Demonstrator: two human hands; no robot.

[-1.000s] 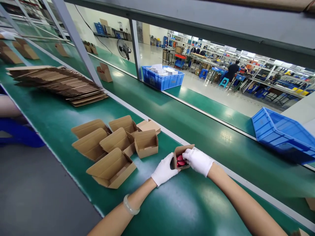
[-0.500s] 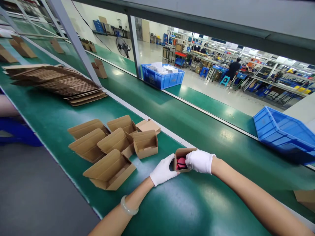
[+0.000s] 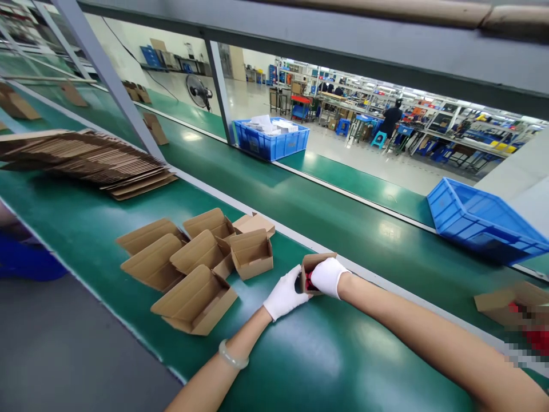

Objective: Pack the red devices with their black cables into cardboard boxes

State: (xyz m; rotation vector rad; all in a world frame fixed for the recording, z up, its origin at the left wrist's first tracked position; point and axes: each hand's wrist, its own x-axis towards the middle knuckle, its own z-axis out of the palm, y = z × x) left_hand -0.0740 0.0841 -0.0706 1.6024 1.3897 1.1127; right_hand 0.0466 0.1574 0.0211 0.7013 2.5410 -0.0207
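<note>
My left hand (image 3: 283, 294), in a white glove, grips the left side of a small open cardboard box (image 3: 319, 258) on the green work surface, thumb and fingers around its wall. The gloved right hand (image 3: 329, 277) reaches into that box with its fingers closed at a red item (image 3: 309, 281). Only a little of the red item shows; the glove covers the rest, along with my fingertips. Left of my hands stand several open cardboard boxes, the nearest one (image 3: 195, 300) with its lid tilted back. Nothing can be seen inside these boxes.
A stack of flat cardboard (image 3: 107, 166) lies at the left. Beyond the pale divider strip runs a green belt (image 3: 266, 191). Blue crates (image 3: 274, 143) stand on its far side, another blue crate (image 3: 476, 229) at right. A cardboard box (image 3: 510, 300) with blurred red things sits at right.
My right hand has moved left and deeper into the box, covering more of the red item. The view has shifted, and a box with red things shows more at the right.
</note>
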